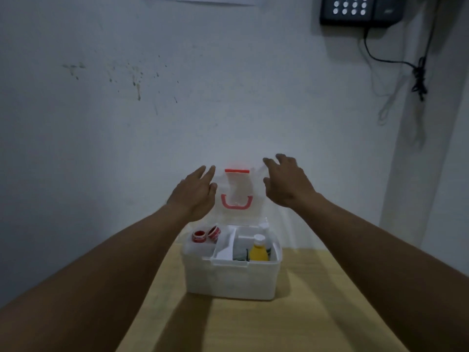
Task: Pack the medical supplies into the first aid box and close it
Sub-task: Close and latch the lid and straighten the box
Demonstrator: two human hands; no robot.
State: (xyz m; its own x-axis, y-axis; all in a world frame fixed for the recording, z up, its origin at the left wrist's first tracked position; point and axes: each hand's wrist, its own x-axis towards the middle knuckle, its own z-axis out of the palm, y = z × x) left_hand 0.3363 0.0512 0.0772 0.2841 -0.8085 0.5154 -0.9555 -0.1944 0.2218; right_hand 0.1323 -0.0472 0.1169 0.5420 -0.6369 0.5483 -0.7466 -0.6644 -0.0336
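1. The first aid box (229,278) sits on the table (317,313), close to the wall, with its clear lid (237,189) standing upright behind the open body.
2. Your left hand (196,193) and right hand (288,182) are both raised to the lid's two sides, fingers spread and loose. Neither is grasping anything, and the blur hides whether the fingertips are touching the lid.
3. The supplies look packed: two red-and-white tape rolls (205,234) lie in the left compartment of the tray, and a yellow bottle (258,248) with a white cap stands in the right one beside something dark.
4. Expect the lid to be light, thin plastic, stiff enough to swing but likely to flex if you push on one corner only. Take it by both top corners and bring it down evenly.
5. The plastic is probably smooth and slippery, so guide it with flat fingers, not a pinch.
6. The bottle's cap stands high; the lid may catch on it.
7. The box seems light and could slide on the table while you press the red latch (236,170) shut.
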